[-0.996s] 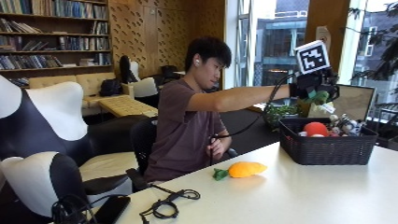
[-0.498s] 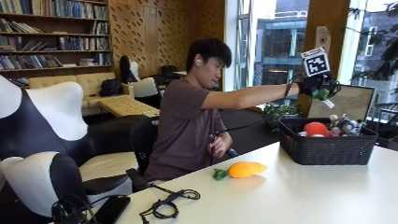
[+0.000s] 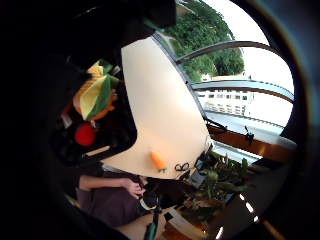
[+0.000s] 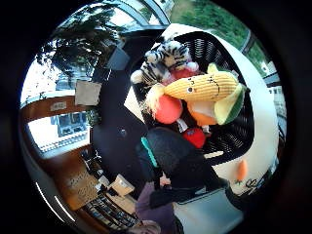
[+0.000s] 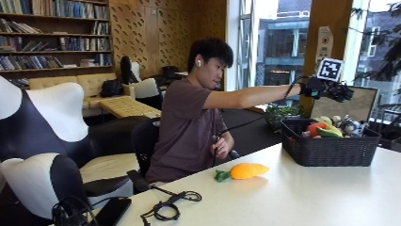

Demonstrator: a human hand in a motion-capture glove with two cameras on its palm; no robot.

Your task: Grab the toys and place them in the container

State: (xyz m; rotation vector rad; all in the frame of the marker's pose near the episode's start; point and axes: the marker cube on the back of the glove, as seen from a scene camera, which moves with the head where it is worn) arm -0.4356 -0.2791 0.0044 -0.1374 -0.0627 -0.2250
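Below empty hand (image 5: 337, 91): toys in basket (image 5: 329, 151).

Daylight is pouring in through the windows (image 5: 276, 42) at the right of the outside view, blowing out the glass, while the bookshelves (image 5: 56, 37) at upper left are sitting dimmer. Both palm views are bending strongly toward dark edges.

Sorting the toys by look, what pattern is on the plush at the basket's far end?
Black and white stripes on the plush, best in the thumb side palm view.
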